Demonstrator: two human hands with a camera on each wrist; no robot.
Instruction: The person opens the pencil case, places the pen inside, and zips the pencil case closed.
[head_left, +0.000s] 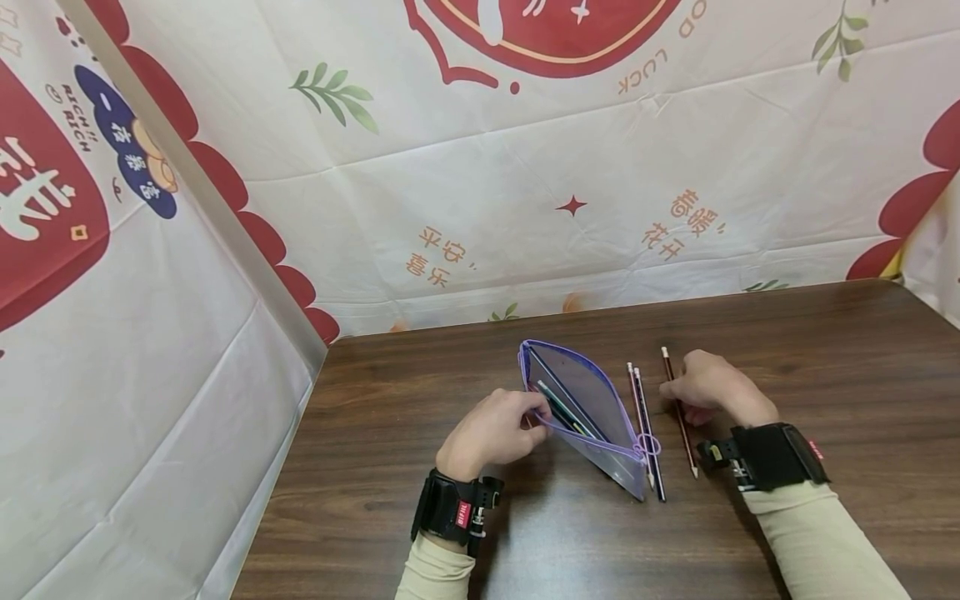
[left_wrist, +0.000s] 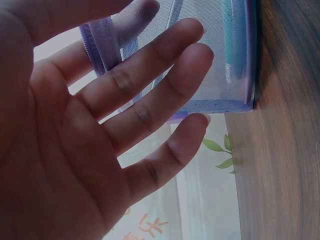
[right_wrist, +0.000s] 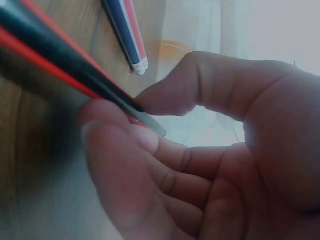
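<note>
On the table stands a translucent mesh pencil pouch (head_left: 611, 467) with purple edging, its mouth spread wide and several pencils (head_left: 564, 406) inside. My left hand (head_left: 495, 427) pinches the near left rim between thumb and index finger. In the left wrist view, the purple zipper edge (left_wrist: 102, 45) runs between them and the other fingers extend beside the mesh. To the right of the pouch, my right hand (head_left: 712, 390) pinches a dark pencil (head_left: 687, 446) with red stripes. In the right wrist view, thumb and fingertips meet around the striped pencil (right_wrist: 75, 57).
Two more pencils (head_left: 640, 396) lie side by side against the pouch's right side. A purple loop (head_left: 648, 445) sits at the pouch's corner. Behind the brown wooden table (head_left: 360, 517) hangs a white printed cloth (head_left: 517, 158), and another covers the left side.
</note>
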